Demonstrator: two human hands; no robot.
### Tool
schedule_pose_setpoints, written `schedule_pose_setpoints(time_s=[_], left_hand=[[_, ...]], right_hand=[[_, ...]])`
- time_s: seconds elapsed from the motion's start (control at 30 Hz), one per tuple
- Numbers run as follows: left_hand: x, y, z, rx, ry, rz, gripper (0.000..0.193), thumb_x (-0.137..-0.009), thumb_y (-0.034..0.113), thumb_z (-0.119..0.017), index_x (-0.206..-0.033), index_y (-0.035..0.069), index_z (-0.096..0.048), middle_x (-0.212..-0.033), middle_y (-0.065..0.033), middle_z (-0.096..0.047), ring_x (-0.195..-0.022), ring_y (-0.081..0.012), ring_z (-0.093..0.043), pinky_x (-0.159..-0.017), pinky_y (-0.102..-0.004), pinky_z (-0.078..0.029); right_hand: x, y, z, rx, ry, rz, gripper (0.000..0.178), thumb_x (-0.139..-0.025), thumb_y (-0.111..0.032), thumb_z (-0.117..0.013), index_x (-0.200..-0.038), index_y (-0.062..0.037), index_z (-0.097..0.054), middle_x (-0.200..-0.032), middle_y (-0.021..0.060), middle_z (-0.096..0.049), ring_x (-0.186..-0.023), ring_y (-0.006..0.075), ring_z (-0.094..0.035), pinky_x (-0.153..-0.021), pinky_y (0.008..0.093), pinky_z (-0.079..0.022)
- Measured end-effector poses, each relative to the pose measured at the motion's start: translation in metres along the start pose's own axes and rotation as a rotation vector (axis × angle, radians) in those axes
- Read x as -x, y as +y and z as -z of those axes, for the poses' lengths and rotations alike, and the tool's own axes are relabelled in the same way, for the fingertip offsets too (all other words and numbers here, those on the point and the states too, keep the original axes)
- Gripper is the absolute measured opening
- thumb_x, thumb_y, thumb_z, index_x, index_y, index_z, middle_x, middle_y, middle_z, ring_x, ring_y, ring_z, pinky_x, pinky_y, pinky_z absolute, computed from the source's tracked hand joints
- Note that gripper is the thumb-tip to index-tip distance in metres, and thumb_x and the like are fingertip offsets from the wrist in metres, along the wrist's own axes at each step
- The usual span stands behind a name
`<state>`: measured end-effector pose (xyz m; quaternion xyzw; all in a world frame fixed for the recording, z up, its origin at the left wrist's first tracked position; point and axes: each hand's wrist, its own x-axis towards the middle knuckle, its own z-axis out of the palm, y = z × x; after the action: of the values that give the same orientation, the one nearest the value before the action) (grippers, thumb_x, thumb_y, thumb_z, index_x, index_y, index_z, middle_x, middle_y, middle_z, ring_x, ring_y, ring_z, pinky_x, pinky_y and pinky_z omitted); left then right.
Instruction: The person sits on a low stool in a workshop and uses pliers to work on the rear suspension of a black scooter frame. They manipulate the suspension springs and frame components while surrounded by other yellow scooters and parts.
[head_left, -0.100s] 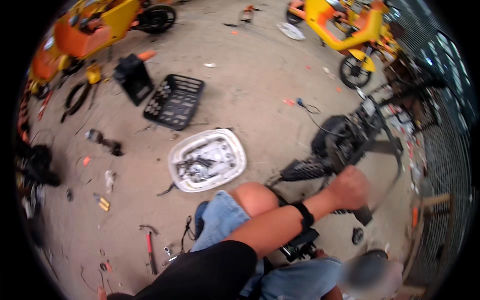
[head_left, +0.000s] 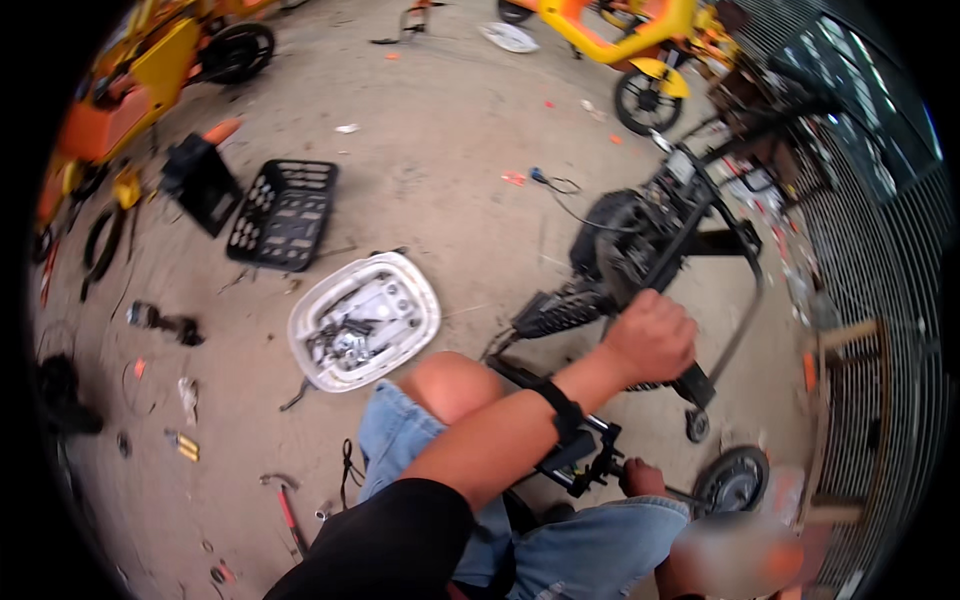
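Observation:
My left forearm, with a black band at the wrist, reaches across to the right. My left hand is closed in a fist over the lower end of a stripped black scooter frame; what lies inside the fingers is hidden. Below it, beside my right knee, my right hand wraps around a dark rod. The rod runs between a black bracket-like part and a small black wheel. My denim-covered legs partly hide these parts.
A white tub of metal parts stands ahead, with a black crate beyond. On the left floor lie a red-handled hammer and yellow-handled pliers. A yellow scooter stands far right, near a ridged metal wall.
The view has swung right, so the floor things sit further left. The wheel and my right hand on the rod show more plainly. My left hand remains a fist by the frame.

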<state>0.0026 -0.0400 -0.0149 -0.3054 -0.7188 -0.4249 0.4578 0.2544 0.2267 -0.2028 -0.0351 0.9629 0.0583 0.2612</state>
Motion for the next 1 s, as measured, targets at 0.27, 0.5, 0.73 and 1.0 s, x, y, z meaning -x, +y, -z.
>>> schedule_pose_setpoints(time_s=[0.27, 0.5, 0.73, 1.0], left_hand=[[-0.022, 0.023, -0.027, 0.033, -0.004, 0.027, 0.016, -0.071, 0.02, -0.064, -0.064, 0.012, -0.051, -0.065, -0.004, -0.048, -0.064, -0.0229, -0.051, -0.069, -0.0369, -0.042], [-0.029, 0.028, -0.035, -0.024, -0.044, 0.017, 0.018, -0.072, 0.018, -0.062, -0.063, 0.012, -0.048, -0.065, -0.0064, -0.049, -0.064, -0.0263, -0.051, -0.064, -0.0408, -0.041], [-0.032, 0.043, -0.039, -0.181, -0.155, 0.019, 0.013, -0.082, 0.018, -0.061, -0.075, 0.01, -0.054, -0.074, -0.008, -0.055, -0.075, -0.03, -0.056, -0.072, -0.0441, -0.044], [-0.029, 0.047, -0.031, -0.202, -0.159, 0.003, 0.018, -0.087, 0.018, -0.061, -0.074, 0.008, -0.054, -0.073, -0.0066, -0.054, -0.074, -0.0269, -0.056, -0.072, -0.0399, -0.045]], right_hand=[[0.069, 0.073, 0.134, 0.294, 0.172, 0.088, 0.01, -0.08, -0.015, -0.061, -0.085, -0.007, -0.059, -0.076, 0.0116, -0.061, -0.061, 0.0333, -0.063, -0.053, 0.0458, -0.051], [0.126, 0.099, 0.209, 0.421, 0.108, 0.02, 0.011, -0.084, -0.015, -0.056, -0.09, -0.0075, -0.062, -0.081, 0.0105, -0.064, -0.067, 0.0299, -0.068, -0.056, 0.0433, -0.054], [0.225, 0.116, 0.267, 0.471, -0.045, -0.247, 0.014, -0.081, -0.02, -0.063, -0.087, -0.0079, -0.065, -0.08, 0.0101, -0.066, -0.076, 0.0316, -0.069, -0.064, 0.0441, -0.055], [0.329, 0.099, 0.225, 0.201, -0.211, -0.703, 0.02, -0.071, -0.014, -0.072, -0.089, -0.0067, -0.075, -0.088, 0.0148, -0.072, -0.085, 0.0343, -0.07, -0.073, 0.0437, -0.056]])
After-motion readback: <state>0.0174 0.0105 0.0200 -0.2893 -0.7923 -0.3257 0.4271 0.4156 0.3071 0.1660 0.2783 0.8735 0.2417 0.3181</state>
